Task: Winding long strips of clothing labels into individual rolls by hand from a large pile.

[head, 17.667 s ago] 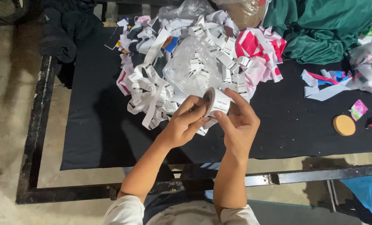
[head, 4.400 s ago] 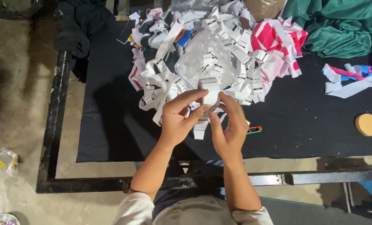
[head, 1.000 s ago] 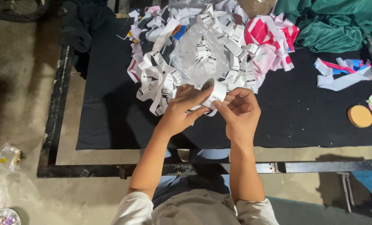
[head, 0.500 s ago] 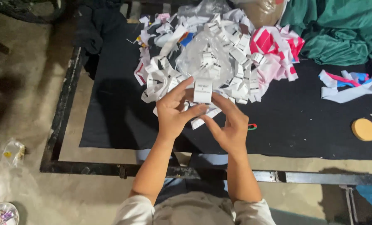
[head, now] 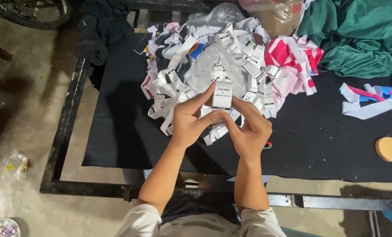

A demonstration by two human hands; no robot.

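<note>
Since half a second ago the label [head: 222, 95] has stayed upright between both hands, and the view has drifted a little lower over the table [head: 117, 131].

The left hand [head: 191, 120] pinches the label's left edge, thumb below and forefinger reaching to its top; the right hand [head: 248, 131] closes on its right side and lower edge, so both hands are clamped on the one small white printed tag, held just above the near edge of the pile [head: 213, 57] of white and pink strips. The step in hand looks like squaring or folding a single label pulled from that pile. The next move likely calls for a firm, even crease while keeping the edges aligned. A cork disc [head: 388, 149] lies well apart at the right, green cloth [head: 363, 35] beyond it.
</note>
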